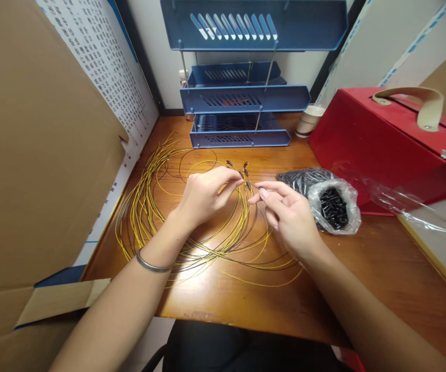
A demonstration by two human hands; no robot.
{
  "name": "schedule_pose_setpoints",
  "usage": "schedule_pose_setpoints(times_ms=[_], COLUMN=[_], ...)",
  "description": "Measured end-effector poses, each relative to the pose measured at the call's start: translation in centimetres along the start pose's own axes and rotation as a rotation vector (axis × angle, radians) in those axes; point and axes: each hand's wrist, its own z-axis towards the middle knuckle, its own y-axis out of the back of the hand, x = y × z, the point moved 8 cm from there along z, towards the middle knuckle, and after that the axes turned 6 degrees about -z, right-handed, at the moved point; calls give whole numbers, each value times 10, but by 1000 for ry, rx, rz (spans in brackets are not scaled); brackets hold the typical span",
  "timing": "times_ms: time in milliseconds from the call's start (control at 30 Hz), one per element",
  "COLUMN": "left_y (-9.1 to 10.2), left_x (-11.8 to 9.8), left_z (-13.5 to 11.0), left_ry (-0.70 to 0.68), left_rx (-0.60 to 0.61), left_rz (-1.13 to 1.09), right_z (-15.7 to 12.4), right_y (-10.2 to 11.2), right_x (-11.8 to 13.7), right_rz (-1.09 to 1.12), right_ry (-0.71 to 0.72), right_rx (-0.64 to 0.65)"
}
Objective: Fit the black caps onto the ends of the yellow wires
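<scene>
Over a loose coil of yellow and black wires (141, 206), my left hand (207, 194) is closed in a pinch on a thin wire near its end. Facing it, my right hand (287, 206) pinches a small black piece (260, 189), mostly covered by the fingertips. Between the two hands a short dark stretch of wire shows. Just beyond the fingertips lie several small black end pieces (245, 169) on wire ends. A clear plastic bag (352, 209) full of small black pieces (334, 208) stands open to the right of my right hand.
Blue stacked letter trays (246, 98) stand at the back, with a paper cup (308, 121) beside them. A red box with a handle (385, 150) sits at the right. Cardboard (45, 155) rises along the left. The wooden table's front edge (246, 323) is close to my lap.
</scene>
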Motion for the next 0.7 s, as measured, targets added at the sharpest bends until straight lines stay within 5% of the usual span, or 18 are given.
schedule_pose_setpoints(times_ms=[700], left_y=[-14], left_x=[-11], left_z=[0], left_ry=[-20], left_rx=[138], left_rz=[-54], right_z=[0], right_y=[-4], right_x=[-5], right_rz=[20], right_ry=[-28], right_rx=[33])
